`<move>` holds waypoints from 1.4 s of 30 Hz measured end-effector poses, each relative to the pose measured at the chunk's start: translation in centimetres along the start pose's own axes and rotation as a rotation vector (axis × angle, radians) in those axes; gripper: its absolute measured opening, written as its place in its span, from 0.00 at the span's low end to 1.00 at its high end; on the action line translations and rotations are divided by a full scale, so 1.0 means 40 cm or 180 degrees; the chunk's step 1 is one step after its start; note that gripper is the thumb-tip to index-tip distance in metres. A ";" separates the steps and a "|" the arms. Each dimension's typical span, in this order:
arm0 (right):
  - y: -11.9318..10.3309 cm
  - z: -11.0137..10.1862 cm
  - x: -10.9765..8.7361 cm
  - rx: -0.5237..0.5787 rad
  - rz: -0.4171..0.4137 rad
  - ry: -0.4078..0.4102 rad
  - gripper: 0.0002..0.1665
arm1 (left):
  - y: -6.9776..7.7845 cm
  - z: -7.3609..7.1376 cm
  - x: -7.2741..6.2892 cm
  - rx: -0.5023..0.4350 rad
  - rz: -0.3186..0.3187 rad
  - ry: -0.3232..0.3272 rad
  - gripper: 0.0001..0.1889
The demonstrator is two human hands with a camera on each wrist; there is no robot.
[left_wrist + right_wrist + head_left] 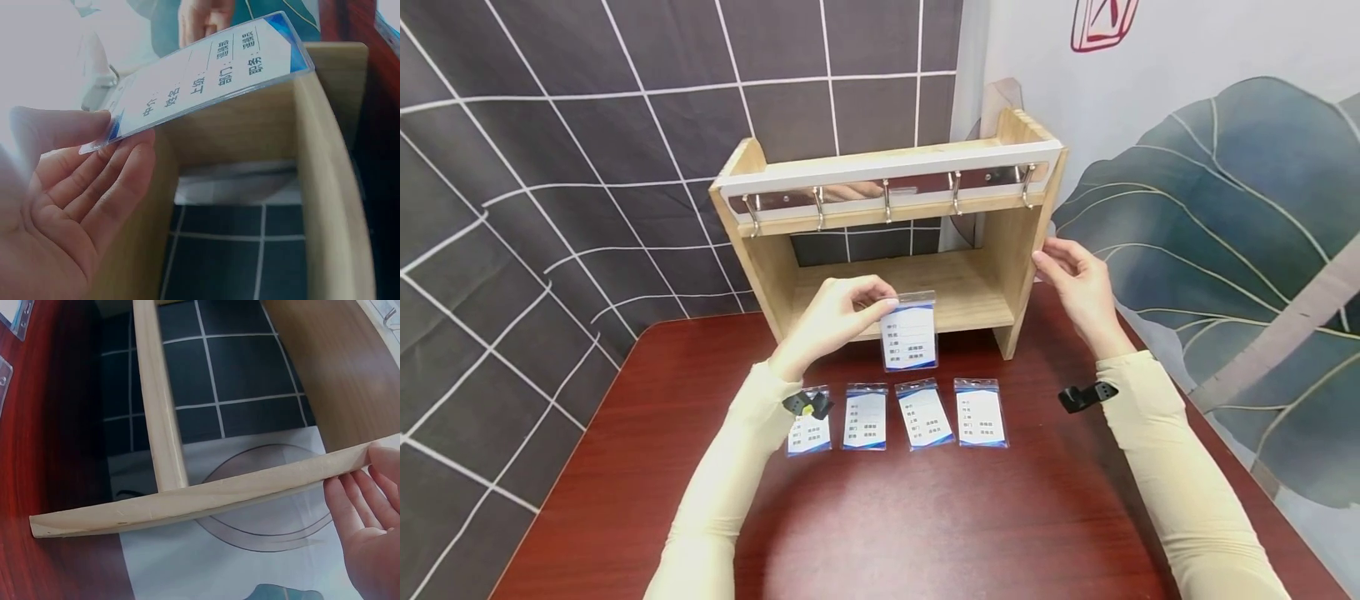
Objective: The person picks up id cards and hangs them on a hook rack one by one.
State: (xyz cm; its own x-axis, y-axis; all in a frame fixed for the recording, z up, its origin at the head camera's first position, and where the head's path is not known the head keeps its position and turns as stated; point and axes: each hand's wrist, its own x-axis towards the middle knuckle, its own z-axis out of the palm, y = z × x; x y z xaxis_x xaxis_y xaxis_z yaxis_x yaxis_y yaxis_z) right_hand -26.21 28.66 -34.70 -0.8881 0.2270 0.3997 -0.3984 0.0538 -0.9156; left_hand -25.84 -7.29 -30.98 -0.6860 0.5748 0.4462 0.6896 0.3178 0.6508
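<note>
My left hand (833, 318) pinches the top edge of a clear plastic name badge (910, 337) between thumb and fingers. The badge, white with blue corners and printed lines, is held up in front of the lower board of a wooden shelf rack (1018, 279). Seen from the left wrist, the badge (206, 78) tilts across the rack's opening. My right hand (1081, 292) grips the front edge of the rack's right side panel. In the right wrist view the thumb lies on that panel (250, 481) and the fingers (350, 509) are against its outer face.
A row of metal hooks (887, 200) lines the rack's upper front rail. Several similar badges (865, 417) lie in a row on the red-brown table (880, 517), the leftmost partly behind my left wrist. A dark gridded cloth (662, 158) hangs behind.
</note>
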 end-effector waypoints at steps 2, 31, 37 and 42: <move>0.001 0.001 0.002 0.0119 -0.0033 -0.0031 0.18 | 0.014 0.007 0.017 -0.0017 0.0086 0.0017 0.06; -0.009 0.005 0.002 -0.0232 -0.0059 0.0013 0.22 | 0.189 0.058 0.206 0.0060 0.0827 0.0245 0.07; 0.002 -0.002 -0.003 -0.0193 -0.0112 -0.0016 0.17 | 0.200 0.082 0.231 0.0025 0.0835 0.0316 0.07; 0.009 -0.006 -0.001 -0.0500 -0.0190 0.0040 0.14 | 0.210 0.105 0.254 0.0065 0.0921 0.0383 0.08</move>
State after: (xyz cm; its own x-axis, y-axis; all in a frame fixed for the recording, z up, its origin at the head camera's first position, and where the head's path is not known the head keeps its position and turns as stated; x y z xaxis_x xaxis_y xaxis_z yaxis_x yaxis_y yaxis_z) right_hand -26.27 28.88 -35.06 -0.8606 0.2310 0.4540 -0.4087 0.2188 -0.8861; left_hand -26.04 4.40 -23.54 -0.4822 0.5506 0.6814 0.8639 0.1696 0.4742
